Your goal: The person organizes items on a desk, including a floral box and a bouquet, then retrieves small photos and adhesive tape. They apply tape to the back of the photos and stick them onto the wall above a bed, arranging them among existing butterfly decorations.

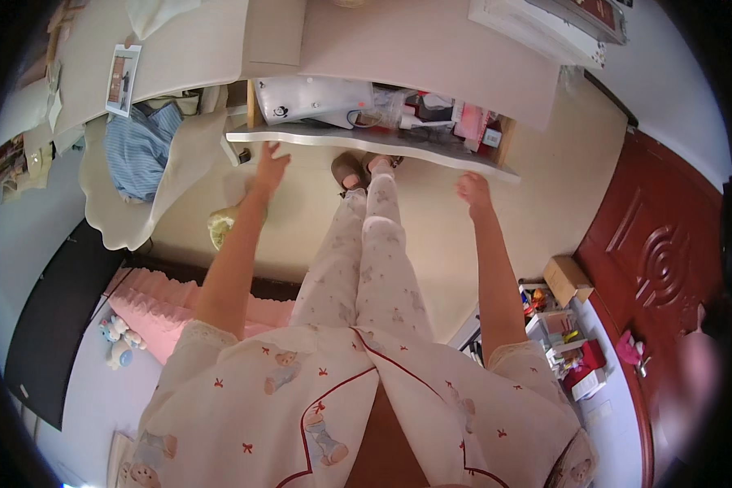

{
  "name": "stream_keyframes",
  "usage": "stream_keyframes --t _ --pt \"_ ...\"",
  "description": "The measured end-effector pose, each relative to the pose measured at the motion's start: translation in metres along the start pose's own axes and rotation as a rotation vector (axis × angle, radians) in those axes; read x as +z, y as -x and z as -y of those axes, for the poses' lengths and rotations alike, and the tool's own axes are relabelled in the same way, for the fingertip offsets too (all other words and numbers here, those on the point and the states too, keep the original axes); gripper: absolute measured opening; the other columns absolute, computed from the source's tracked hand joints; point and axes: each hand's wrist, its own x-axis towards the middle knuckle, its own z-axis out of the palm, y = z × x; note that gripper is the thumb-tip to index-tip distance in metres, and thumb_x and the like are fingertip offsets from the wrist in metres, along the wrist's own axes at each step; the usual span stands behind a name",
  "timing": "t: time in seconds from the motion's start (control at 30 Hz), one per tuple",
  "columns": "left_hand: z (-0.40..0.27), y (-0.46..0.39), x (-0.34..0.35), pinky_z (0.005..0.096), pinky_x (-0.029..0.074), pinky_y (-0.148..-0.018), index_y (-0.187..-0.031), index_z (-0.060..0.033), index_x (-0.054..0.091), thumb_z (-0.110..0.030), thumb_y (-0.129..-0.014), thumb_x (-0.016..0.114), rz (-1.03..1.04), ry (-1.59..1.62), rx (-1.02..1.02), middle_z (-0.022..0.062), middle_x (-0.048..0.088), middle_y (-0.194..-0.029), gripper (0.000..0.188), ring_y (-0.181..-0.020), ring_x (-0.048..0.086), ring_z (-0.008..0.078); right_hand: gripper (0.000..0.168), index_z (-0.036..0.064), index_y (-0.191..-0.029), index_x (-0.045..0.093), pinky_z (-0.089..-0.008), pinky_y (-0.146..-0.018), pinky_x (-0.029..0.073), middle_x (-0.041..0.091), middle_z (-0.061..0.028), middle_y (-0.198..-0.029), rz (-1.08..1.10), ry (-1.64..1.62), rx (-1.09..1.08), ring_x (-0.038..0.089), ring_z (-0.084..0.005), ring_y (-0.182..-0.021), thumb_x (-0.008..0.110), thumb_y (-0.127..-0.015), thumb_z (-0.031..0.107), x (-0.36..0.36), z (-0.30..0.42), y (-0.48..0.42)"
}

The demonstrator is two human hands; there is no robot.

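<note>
A drawer with a wavy white-edged front [366, 143] is pulled out from under the desk in front of me. Just below the left end of that front is my left hand [272, 166], fingers apart and holding nothing. My right hand [476, 190] is by the right end, fingers curled in, with nothing visible in it. Inside the drawer lie a translucent case with small printed figures [317, 100], clear plastic bags [390, 107], a white object with a handle [426, 122], a pink packet [473, 125] and a small box [491, 138].
A pale desktop [402, 49] spans the far side. At left a scalloped chair [158, 189] bears blue striped cloth [140, 146]. A yellow-green bag [221, 227] is near my left forearm. A cluttered shelf [561, 332], a cardboard box [567, 280] and a red-brown door [653, 244] are at right.
</note>
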Motion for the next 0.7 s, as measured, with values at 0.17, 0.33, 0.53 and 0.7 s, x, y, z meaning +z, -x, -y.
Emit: stream_keyframes --t 0.17,0.33,0.53,0.7 --pt "0.016 0.053 0.055 0.0275 0.047 -0.08 -0.135 -0.0064 0.047 -0.007 -0.086 0.061 0.28 -0.052 0.045 0.0096 0.057 -0.127 0.051 -0.101 0.061 0.0165 0.021 0.004 -0.106 0.063 -0.0337 -0.067 0.051 0.066 -0.0064 -0.088 0.039 0.449 -0.714 0.063 -0.0237 -0.077 0.06 -0.088 0.015 0.077 0.07 0.12" --pt "-0.053 0.112 0.094 0.0297 0.049 -0.079 -0.113 -0.0052 0.061 -0.003 -0.085 0.06 0.27 -0.072 0.166 0.0083 0.066 -0.107 0.028 -0.094 0.063 0.0194 0.023 0.004 -0.107 0.064 -0.0406 -0.086 0.046 0.065 -0.0105 -0.096 -0.286 0.724 -1.284 0.059 -0.0284 -0.095 0.06 -0.088 0.016 0.11 0.097 0.119" --pt "-0.103 0.114 0.091 0.0427 0.046 -0.089 -0.108 -0.0088 0.061 -0.01 -0.085 0.062 0.055 -0.545 0.874 0.0107 0.059 -0.116 0.023 -0.107 0.057 0.0291 0.027 0.003 -0.109 0.062 -0.0452 -0.097 0.04 0.064 -0.0114 -0.103 -0.257 0.874 -1.234 0.058 -0.0273 -0.102 0.058 -0.09 0.021 0.131 0.082 0.109" --pt "-0.132 0.091 0.083 0.0571 0.025 -0.11 -0.141 -0.0186 0.043 -0.04 -0.087 0.063 -0.097 -0.978 1.057 0.0092 0.028 -0.154 0.062 -0.14 0.029 0.0304 0.027 0.004 -0.109 0.061 -0.0437 -0.098 0.037 0.065 -0.0104 -0.105 -0.286 0.907 -1.234 0.058 -0.0257 -0.105 0.057 -0.09 0.022 0.134 0.078 0.116"
